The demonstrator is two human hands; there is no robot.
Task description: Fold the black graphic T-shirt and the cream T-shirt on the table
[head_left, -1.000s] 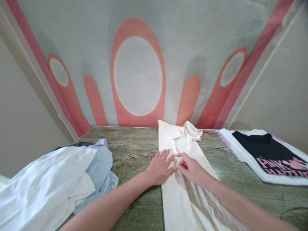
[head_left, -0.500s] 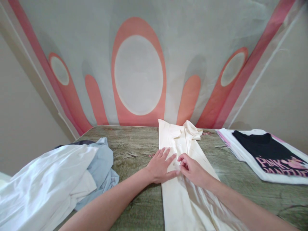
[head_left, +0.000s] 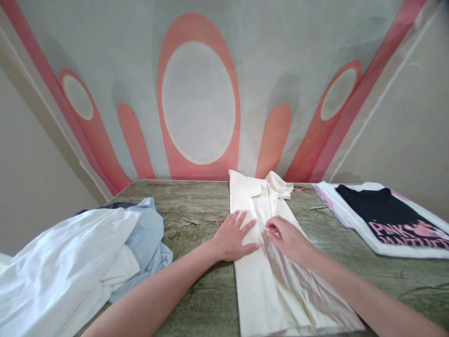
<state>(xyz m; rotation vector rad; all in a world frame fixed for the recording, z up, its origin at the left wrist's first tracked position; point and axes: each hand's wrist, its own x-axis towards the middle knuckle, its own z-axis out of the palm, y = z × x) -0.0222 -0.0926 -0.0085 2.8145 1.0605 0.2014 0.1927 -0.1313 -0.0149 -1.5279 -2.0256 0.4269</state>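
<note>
A cream short-sleeved shirt lies lengthwise on the wooden-topped table, partly folded over, with creases down its right half. One sleeve sticks out at the far end, by the table's back edge. My left hand rests flat on the shirt's left part, fingers spread. Just right of it, my right hand has thumb and fingers pinched together on the shirt's cloth near the middle crease. The shirt's hem shows at the near edge of the view.
On the left is a loose heap of clothes, with a white garment over a light blue one. At the right lie flat folded shirts, a black printed one on top. A patterned backdrop hangs behind the table.
My right hand has shifted slightly right, away from my left hand, with its fingers still closed. The left hand stays flat on the shirt. The view has tilted a little, bringing the hem into sight.
</note>
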